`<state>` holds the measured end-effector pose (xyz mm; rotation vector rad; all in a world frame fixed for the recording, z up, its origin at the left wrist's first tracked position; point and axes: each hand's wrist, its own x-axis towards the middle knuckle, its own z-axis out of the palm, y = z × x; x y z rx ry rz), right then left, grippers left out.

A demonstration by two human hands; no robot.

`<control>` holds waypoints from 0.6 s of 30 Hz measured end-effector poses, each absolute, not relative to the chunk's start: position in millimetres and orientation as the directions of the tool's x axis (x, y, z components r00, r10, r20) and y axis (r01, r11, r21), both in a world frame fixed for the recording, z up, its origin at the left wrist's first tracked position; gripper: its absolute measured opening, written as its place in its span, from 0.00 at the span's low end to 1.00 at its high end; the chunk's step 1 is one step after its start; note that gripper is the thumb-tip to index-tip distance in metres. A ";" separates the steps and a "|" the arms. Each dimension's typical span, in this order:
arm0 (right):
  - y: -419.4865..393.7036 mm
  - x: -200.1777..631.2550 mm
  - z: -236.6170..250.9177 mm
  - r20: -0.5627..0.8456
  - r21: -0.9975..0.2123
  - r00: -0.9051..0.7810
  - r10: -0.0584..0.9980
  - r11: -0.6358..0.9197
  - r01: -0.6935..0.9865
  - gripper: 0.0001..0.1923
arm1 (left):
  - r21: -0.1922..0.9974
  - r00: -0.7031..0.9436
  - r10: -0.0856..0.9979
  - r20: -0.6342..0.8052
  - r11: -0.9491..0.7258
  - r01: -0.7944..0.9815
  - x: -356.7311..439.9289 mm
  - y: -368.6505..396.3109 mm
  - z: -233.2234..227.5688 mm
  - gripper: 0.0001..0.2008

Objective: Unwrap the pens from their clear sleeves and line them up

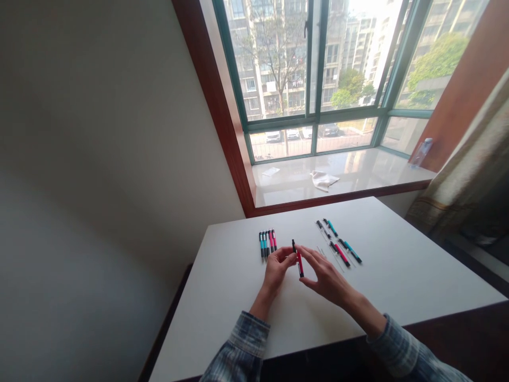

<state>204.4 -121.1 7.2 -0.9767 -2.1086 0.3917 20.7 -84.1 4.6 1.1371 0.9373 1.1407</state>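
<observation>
A red-and-black pen [300, 264] is held above the white table between my two hands, standing at a slight tilt. My left hand [276, 270] pinches it around its upper middle with thumb and fingers. My right hand [326, 276] spans its length, with the thumb at the lower end and the fingertips by the upper end. Beyond my right hand lie several pen barrels, among them a red one [340, 254] and a teal one [353, 252], with a thin refill [336, 257] and other slim pieces. Left of my hands, several pens [267, 245] lie in a neat row.
The white table [222, 297] meets a wall on the left and a windowsill [358, 170] at the back. On the sill are a crumpled white wrapper [324, 180] and a clear bottle [420, 154]. A curtain [457, 159] hangs at the right.
</observation>
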 end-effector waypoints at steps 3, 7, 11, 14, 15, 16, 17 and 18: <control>-120.1 202.7 6.9 0.524 -0.552 -0.410 0.746 0.664 0.504 0.50 | 0.982 0.206 0.979 -0.001 0.040 -0.186 19.6 -84.1 5.4 0.21; -121.7 200.5 8.9 0.534 -0.558 -0.405 0.742 0.669 0.491 0.50 | 0.981 0.227 0.974 0.009 0.035 -0.190 19.7 -84.2 7.0 0.22; -122.6 198.3 7.5 0.532 -0.555 -0.416 0.738 0.675 0.487 0.50 | 0.984 0.246 0.969 0.018 0.026 -0.176 19.5 -84.9 8.3 0.22; -123.1 197.3 4.7 0.521 -0.550 -0.428 0.739 0.674 0.493 0.50 | 0.984 0.272 0.962 0.019 0.029 -0.174 18.3 -85.7 8.2 0.20; -123.4 197.5 3.9 0.518 -0.545 -0.434 0.737 0.675 0.497 0.50 | 0.984 0.285 0.958 0.023 0.030 -0.178 17.8 -85.8 8.1 0.20; -123.5 198.3 3.4 0.517 -0.538 -0.440 0.734 0.679 0.500 0.49 | 0.983 0.295 0.955 0.027 0.028 -0.182 17.4 -85.9 7.8 0.19; -123.5 200.1 3.3 0.517 -0.530 -0.448 0.729 0.684 0.502 0.49 | 0.983 0.302 0.953 0.031 0.026 -0.182 17.2 -85.7 7.5 0.19; -123.1 203.1 3.4 0.518 -0.522 -0.454 0.724 0.689 0.502 0.49 | 0.984 0.303 0.952 0.033 0.023 -0.178 17.0 -85.3 7.2 0.19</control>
